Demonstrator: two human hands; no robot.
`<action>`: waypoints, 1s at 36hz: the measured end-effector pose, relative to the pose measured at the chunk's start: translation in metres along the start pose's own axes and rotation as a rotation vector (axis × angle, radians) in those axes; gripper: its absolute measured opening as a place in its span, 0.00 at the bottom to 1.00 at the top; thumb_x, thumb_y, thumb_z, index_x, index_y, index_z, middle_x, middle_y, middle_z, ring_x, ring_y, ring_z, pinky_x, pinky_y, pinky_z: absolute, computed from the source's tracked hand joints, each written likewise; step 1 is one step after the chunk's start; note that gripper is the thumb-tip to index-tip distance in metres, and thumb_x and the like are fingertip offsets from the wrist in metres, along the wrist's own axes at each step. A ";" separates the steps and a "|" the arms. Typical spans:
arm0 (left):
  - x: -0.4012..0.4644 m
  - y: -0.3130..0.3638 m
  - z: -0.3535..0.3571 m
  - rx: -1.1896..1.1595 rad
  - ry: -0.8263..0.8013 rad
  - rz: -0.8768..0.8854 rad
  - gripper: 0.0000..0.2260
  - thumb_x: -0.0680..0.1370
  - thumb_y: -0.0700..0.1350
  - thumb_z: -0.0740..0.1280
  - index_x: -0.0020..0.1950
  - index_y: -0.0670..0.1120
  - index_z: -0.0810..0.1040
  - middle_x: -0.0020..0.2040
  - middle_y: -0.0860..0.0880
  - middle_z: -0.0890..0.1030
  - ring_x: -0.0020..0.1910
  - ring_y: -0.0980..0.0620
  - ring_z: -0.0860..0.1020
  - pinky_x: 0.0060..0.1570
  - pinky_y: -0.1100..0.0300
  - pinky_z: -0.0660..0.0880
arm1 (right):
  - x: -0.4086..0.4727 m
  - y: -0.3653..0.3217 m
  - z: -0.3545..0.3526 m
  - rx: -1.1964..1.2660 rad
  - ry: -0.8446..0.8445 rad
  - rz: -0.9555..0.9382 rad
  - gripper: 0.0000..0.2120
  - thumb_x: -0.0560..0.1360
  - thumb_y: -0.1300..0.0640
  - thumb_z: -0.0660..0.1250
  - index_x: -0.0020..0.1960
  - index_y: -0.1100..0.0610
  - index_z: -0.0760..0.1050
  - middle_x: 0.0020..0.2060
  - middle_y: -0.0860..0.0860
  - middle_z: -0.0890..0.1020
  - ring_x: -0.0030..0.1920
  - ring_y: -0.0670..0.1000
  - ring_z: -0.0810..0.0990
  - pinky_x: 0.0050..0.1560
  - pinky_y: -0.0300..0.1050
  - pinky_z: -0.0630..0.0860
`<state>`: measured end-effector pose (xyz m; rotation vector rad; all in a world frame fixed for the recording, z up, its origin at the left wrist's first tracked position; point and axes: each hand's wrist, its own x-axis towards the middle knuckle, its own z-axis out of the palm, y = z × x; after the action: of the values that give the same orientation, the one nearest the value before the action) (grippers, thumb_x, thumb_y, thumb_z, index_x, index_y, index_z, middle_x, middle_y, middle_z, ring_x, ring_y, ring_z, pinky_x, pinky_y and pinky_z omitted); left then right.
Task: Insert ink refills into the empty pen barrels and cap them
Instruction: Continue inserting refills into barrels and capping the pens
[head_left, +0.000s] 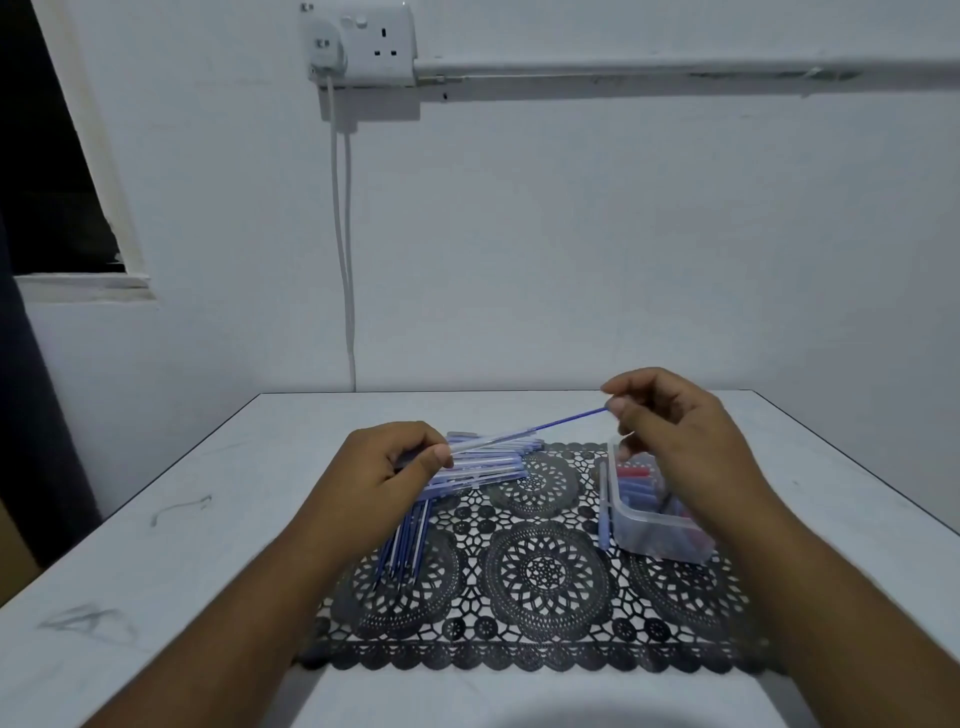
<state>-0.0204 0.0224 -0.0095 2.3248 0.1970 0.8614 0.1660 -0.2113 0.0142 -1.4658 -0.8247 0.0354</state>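
The black lace mat (540, 577) lies nearest on the white tabletop (156, 561); above it, at 10 o'clock, the left hand (395, 467) pinches a clear barrel (488, 441) by its near end; the barrel tilts toward 2 o'clock, where the right hand (675, 431) pinches the far tip of a blue refill (571, 419) partly inside it; more barrels (498, 462) and refills (408, 545) lie under the left hand; a clear tray (649, 535) of caps (636, 480) sits below the right hand at 3 o'clock.
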 end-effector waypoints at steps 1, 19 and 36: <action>0.000 0.000 0.000 0.005 -0.004 -0.003 0.10 0.83 0.47 0.67 0.44 0.54 0.83 0.37 0.59 0.81 0.36 0.59 0.76 0.36 0.70 0.68 | 0.003 0.002 -0.003 0.024 0.064 0.023 0.06 0.81 0.61 0.69 0.51 0.53 0.84 0.38 0.52 0.81 0.33 0.50 0.79 0.40 0.47 0.82; -0.016 0.014 0.049 0.502 -0.457 0.142 0.11 0.77 0.61 0.69 0.56 0.59 0.82 0.49 0.60 0.78 0.52 0.64 0.73 0.53 0.58 0.75 | -0.005 -0.001 0.018 0.265 0.130 0.106 0.05 0.81 0.63 0.68 0.51 0.65 0.80 0.40 0.55 0.86 0.33 0.49 0.80 0.30 0.40 0.78; -0.018 0.030 0.048 0.513 -0.122 0.234 0.15 0.79 0.63 0.59 0.57 0.59 0.80 0.51 0.63 0.77 0.52 0.63 0.73 0.49 0.62 0.71 | -0.008 0.007 0.029 0.246 0.079 0.121 0.04 0.80 0.66 0.68 0.49 0.67 0.79 0.38 0.56 0.85 0.32 0.49 0.78 0.27 0.40 0.76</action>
<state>-0.0060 -0.0323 -0.0280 2.9163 0.1018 0.8495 0.1484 -0.1894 0.0013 -1.2743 -0.6429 0.1638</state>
